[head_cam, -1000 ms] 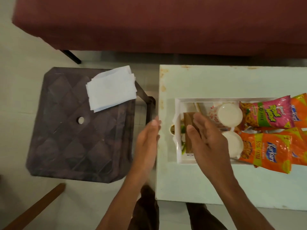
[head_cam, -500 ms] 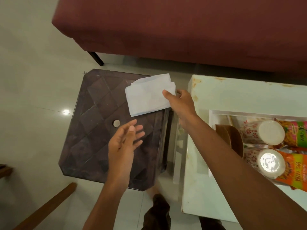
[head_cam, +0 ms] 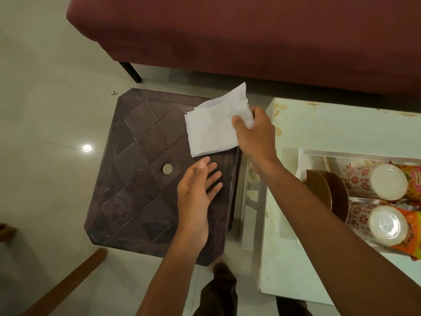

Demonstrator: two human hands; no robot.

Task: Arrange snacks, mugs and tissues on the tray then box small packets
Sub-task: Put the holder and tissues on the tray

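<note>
The stack of white tissues [head_cam: 210, 130] is at the 1 o'clock corner of the dark stool [head_cam: 141, 183], and the right hand [head_cam: 256, 135] pinches its 3 o'clock edge between thumb and fingers, so this edge is bent up. At 6 o'clock from the tissues, the left hand [head_cam: 196, 197] is over the stool with its fingers spread and holds nothing. At 3 o'clock, on the white table [head_cam: 330, 126], the tray [head_cam: 304, 153] has 2 flowered mugs [head_cam: 373, 181] and snack packets [head_cam: 409, 236].

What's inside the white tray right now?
The tray holds two floral mugs, a brown holder and snack packets. Its floor beneath them and right end are hidden.
</note>
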